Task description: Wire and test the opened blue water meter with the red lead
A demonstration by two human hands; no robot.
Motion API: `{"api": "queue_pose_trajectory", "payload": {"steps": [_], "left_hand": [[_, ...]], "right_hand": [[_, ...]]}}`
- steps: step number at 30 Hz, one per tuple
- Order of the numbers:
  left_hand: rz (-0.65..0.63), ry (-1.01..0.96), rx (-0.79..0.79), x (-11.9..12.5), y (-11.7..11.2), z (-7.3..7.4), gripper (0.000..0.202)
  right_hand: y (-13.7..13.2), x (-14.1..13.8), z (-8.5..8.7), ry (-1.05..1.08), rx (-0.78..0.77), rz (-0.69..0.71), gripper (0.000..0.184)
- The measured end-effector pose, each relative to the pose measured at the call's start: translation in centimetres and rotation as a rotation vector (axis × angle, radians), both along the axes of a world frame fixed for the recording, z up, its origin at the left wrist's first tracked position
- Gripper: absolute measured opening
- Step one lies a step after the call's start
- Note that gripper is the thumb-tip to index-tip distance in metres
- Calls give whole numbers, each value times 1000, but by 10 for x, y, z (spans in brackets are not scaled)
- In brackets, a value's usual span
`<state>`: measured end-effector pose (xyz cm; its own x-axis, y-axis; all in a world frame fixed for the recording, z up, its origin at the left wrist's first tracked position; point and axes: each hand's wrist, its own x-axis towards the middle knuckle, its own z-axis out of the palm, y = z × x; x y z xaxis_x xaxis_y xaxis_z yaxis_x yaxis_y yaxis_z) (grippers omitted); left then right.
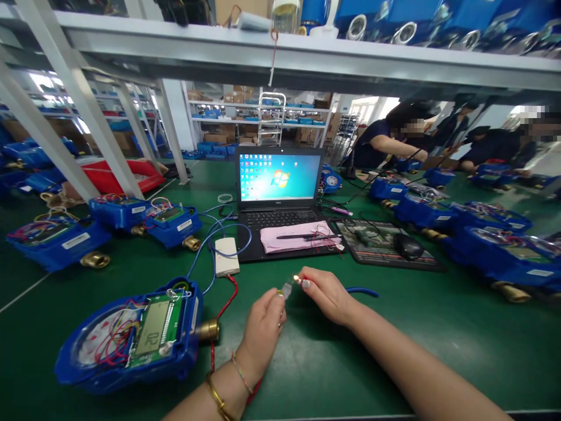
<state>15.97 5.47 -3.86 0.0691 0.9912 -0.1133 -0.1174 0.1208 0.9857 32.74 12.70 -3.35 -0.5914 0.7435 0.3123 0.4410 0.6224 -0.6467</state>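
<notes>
Over the bench front, my left hand (265,318) is closed around a small piece with a translucent grey tip (286,290) and a bit of yellow at its base. My right hand (326,292) pinches a tiny bright, brass-coloured tip (297,279), just short of the grey one. Fingers hide most of both pieces. To the left lies an opened blue water meter (193,327) with a brass pipe end (208,330), a green circuit board with a display, and several thin wires. A red twisted cable (231,295) runs from a white box (226,257) down toward my left wrist.
A laptop (278,202) stands behind my hands, a pink cloth (298,236) with pens on it. A mouse (408,246) rests on a pad at right. More blue meters (169,225) sit on both sides. A shelf beam (280,49) crosses overhead; co-workers (385,137) work beyond.
</notes>
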Motion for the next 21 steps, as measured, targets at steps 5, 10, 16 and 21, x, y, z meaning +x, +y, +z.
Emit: {"api": "queue_pose_trajectory", "payload": {"steps": [5, 10, 16, 21], "left_hand": [[-40, -34, -24, 1, -2, 4, 46], [-74, -50, -39, 2, -1, 3, 48], [-90, -66, -55, 1, 0, 3, 49], [-87, -78, -56, 1, 0, 2, 49]], "right_hand": [[-2, -2, -2, 3, -25, 61, 52], [-1, -3, -3, 19, -28, 84, 51], [-2, -2, -1, 29, -14, 124, 51], [-1, 0, -2, 38, -17, 137, 50]]}}
